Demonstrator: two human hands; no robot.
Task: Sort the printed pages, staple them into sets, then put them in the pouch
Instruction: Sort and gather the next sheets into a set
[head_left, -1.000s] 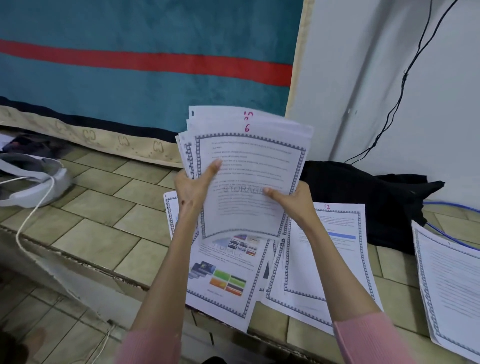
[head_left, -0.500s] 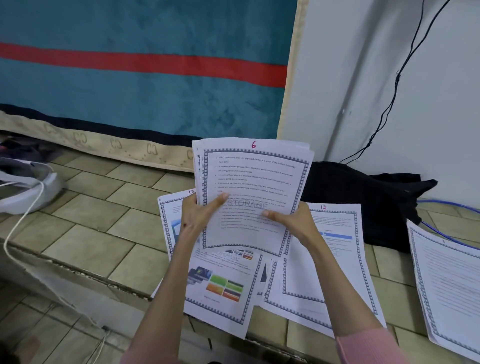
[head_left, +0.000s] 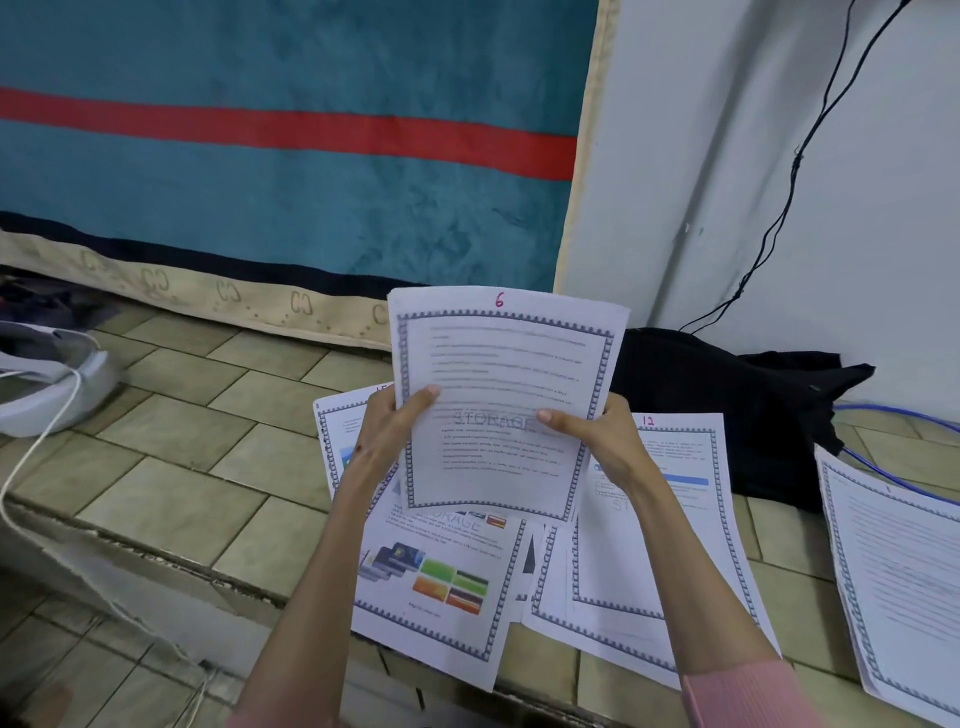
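While two hands grip one stack of pages, three loose sheets lie on the tiled ledge (head_left: 171, 447): a picture page (head_left: 441, 577) nearest, the page marked 12 (head_left: 670, 525) beside it, a third sheet (head_left: 893, 571) at right. The left hand (head_left: 387, 431) and right hand (head_left: 602, 441) pinch the stack (head_left: 498, 395), thumbs on its front. Fanned a second ago, it is now squared and lower. Its long axis stands upright, the 6 on top. One black pouch (head_left: 727, 395) lies behind.
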